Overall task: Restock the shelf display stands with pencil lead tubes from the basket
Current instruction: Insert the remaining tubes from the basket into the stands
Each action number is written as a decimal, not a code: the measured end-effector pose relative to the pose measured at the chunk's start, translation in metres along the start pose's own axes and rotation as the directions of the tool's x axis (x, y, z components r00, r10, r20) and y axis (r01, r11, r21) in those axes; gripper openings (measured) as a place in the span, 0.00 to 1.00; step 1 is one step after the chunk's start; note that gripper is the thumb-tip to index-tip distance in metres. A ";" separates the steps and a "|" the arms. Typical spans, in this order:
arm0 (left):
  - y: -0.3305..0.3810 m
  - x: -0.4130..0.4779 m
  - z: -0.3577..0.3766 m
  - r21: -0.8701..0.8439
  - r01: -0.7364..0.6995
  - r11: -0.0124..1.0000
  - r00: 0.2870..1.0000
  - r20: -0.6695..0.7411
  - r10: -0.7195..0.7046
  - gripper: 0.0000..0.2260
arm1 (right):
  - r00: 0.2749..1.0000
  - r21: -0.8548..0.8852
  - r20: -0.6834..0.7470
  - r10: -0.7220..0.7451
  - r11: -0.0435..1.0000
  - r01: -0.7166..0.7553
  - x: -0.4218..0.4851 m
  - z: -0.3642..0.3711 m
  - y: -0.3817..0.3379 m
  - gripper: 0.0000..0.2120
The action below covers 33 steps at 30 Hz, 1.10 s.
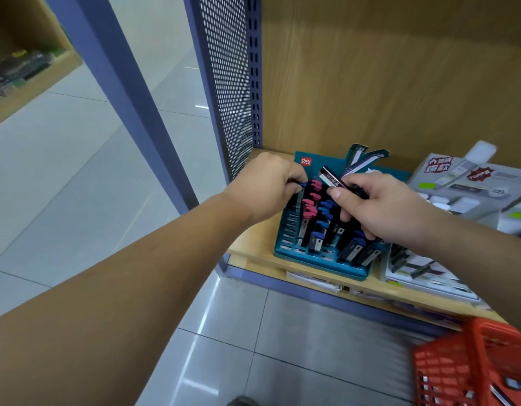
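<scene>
Left hand point(265, 183): we note it pinching a blue-capped tube point(302, 185) at the teal plastic display stand point(320, 260).
Right hand point(382, 208): clutches dark pencil lead tubes point(331, 178) above that stand.

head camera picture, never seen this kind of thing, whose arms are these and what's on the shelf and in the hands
There is no machine here. A person wears one wide-angle camera on the head, looking forward and down, so the two bare arms are their own. On the wooden shelf stands a teal display stand, its slots partly filled with red- and blue-capped lead tubes. Grey boxed goods lie to its right. The left hand pinches a blue-capped tube at the stand's upper left with its fingers. The right hand grips a few dark tubes above the stand. The red basket shows at the lower right, below the shelf.
</scene>
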<state>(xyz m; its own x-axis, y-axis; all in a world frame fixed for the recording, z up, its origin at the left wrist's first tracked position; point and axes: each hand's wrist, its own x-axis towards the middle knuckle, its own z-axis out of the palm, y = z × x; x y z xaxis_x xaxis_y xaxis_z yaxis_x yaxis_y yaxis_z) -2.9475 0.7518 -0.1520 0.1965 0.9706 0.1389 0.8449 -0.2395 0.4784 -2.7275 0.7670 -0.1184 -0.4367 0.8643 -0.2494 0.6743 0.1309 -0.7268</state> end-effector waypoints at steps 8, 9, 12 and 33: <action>-0.001 0.014 -0.003 0.090 -0.027 0.996 0.999 0.039 0.024 0.06 | 1.000 0.024 0.030 0.008 1.000 -0.009 0.001 -0.003 0.001 0.11; -0.001 0.014 -0.002 0.100 -0.042 0.994 0.998 0.045 0.038 0.06 | 0.999 0.022 0.036 0.007 1.000 -0.008 0.001 -0.004 0.002 0.12; 0.008 0.015 0.004 0.064 -0.063 0.996 0.998 0.033 0.061 0.05 | 0.999 0.033 0.037 0.005 0.999 -0.006 0.000 -0.005 0.004 0.11; 0.002 0.001 0.001 -0.103 0.176 0.979 0.984 0.020 -0.175 0.05 | 0.998 0.106 0.050 0.029 0.994 -0.034 0.001 -0.010 0.009 0.02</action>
<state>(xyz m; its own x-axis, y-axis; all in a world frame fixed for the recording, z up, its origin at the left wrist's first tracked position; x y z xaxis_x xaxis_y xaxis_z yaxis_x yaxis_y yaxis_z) -2.9455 0.7521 -0.1519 0.0554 0.9978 0.0360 0.8102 -0.0660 0.5825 -2.7162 0.7740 -0.1194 -0.4460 0.8427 -0.3017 0.6216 0.0490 -0.7818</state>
